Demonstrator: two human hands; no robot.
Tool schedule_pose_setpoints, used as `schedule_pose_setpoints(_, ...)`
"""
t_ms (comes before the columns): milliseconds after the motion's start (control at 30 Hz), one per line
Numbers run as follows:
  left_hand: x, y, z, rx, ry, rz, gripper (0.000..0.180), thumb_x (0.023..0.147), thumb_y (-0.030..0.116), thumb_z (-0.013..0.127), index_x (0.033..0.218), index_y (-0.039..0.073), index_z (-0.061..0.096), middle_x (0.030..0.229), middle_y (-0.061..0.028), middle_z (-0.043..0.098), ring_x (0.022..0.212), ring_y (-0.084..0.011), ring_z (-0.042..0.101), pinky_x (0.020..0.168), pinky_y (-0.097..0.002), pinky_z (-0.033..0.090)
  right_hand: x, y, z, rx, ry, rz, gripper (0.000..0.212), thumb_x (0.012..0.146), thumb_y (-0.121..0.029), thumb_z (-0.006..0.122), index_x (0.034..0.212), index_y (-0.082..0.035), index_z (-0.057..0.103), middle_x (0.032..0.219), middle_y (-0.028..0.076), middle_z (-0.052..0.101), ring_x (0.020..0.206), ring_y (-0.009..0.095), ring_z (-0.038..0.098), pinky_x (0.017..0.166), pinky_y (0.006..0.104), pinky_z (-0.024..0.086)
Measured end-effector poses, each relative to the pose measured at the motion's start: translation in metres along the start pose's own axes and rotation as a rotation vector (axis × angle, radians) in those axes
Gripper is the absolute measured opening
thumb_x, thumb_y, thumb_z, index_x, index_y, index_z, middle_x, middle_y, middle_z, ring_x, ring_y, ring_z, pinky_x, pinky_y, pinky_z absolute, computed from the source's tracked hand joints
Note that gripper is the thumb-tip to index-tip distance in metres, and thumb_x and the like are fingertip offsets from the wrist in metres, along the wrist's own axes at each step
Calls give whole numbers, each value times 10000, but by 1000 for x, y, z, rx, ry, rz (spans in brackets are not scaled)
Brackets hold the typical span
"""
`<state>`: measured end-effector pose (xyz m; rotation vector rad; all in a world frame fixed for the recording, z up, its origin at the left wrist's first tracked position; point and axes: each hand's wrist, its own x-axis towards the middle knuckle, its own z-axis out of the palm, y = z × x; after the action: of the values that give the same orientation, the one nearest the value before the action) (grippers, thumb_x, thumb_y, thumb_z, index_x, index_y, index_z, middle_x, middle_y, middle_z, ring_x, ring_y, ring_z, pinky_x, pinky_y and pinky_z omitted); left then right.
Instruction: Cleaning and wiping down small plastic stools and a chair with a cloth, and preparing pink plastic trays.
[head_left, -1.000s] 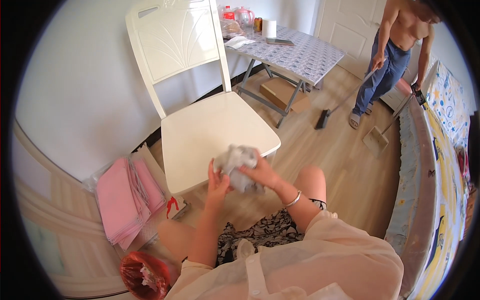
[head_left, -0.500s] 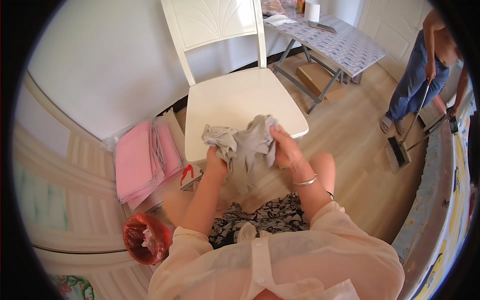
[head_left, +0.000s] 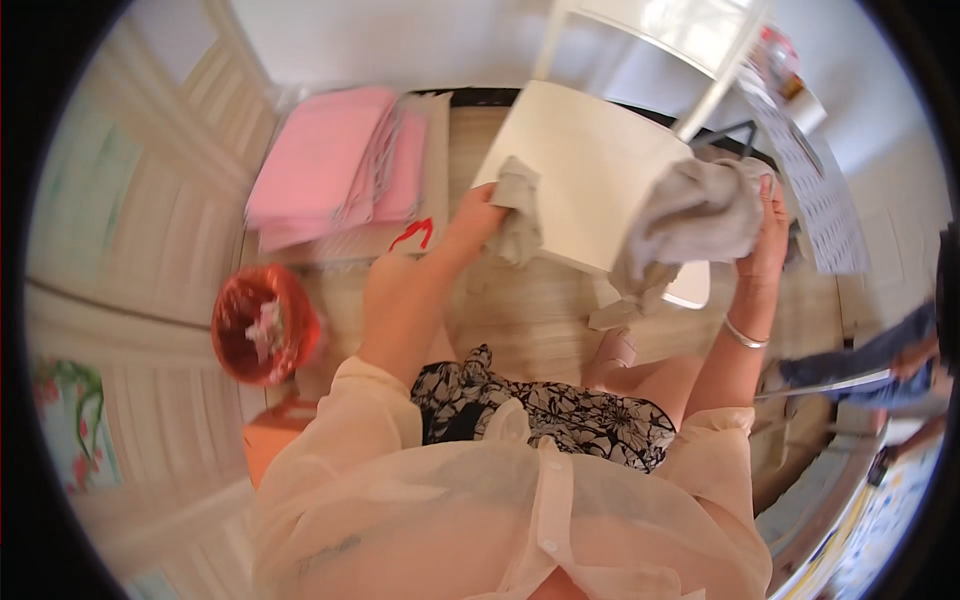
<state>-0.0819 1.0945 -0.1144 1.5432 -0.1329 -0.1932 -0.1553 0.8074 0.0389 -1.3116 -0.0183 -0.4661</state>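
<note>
My left hand (head_left: 486,212) is closed on a small beige-grey cloth (head_left: 519,222), which hangs down past the near left edge of a cream chair's seat (head_left: 590,150). Farther right, my right hand (head_left: 768,240) grips a larger grey cloth (head_left: 700,212). This one is bunched at the top and droops toward the seat's front right corner, blurred by motion. A gap with the seat showing separates the two cloths. Some fingers of both hands are hidden by the fabric.
Pink folded panels (head_left: 325,160) lie by the wall, with a red ribbon (head_left: 413,234) near them. A red-lined bin (head_left: 262,325) and an orange box (head_left: 272,440) stand left. A patterned table (head_left: 825,215) is at right, and a person in blue trousers (head_left: 865,345) holds a pole.
My hands have moved apart; the grey fabric they held close together now shows as two separate pieces. The view has turned, so the chair and table appear farther right.
</note>
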Motion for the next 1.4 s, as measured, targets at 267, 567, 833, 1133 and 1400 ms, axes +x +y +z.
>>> schedule_pose_setpoints(267, -51, -1, -19, 2, 223, -24, 512, 746, 467, 561, 884, -26, 579, 759, -116, 603, 680, -171, 531, 618, -306, 422, 45, 6, -107, -171, -291, -46, 433, 891, -335, 348, 1213, -49, 397, 1177, 106, 453, 1082, 222, 430, 938, 359, 330)
schedule_pose_setpoints(567, -172, 82, -101, -358, 501, -119, 232, 803, 238, 568, 899, 29, 598, 729, -5, 586, 641, -74, 525, 551, -233, 427, 45, 94, -92, -734, -125, 243, 481, 874, -313, 438, 1238, -7, 366, 1217, 101, 434, 1129, 169, 399, 963, 272, 283)
schedule_pose_setpoints(833, -369, -24, -237, 240, 1384, -286, 374, 807, 312, 557, 938, -37, 571, 818, -96, 603, 728, -144, 554, 635, -289, 452, 4, 148, -48, -1021, -79, 166, 538, 822, -359, 527, 1182, 25, 417, 1107, 164, 514, 1023, 235, 487, 856, 305, 375)
schedule_pose_setpoints(1133, -447, -45, -231, 1210, 340, -1572, 381, 756, 366, 513, 955, 50, 586, 961, -136, 595, 947, -324, 548, 789, -424, 435, -25, 153, -18, -1337, 168, 19, 452, 833, -425, 424, 1125, -88, 498, 1036, 150, 573, 949, 318, 542, 794, 367, 414)
schedule_pose_setpoints(1400, -227, -78, -260, 491, 584, -258, 286, 764, 276, 567, 852, 8, 610, 782, -125, 605, 746, -202, 580, 674, -293, 454, -32, 150, 5, -1318, 189, 34, 432, 841, -370, 445, 1116, -41, 493, 1068, 178, 550, 974, 316, 531, 814, 357, 407)
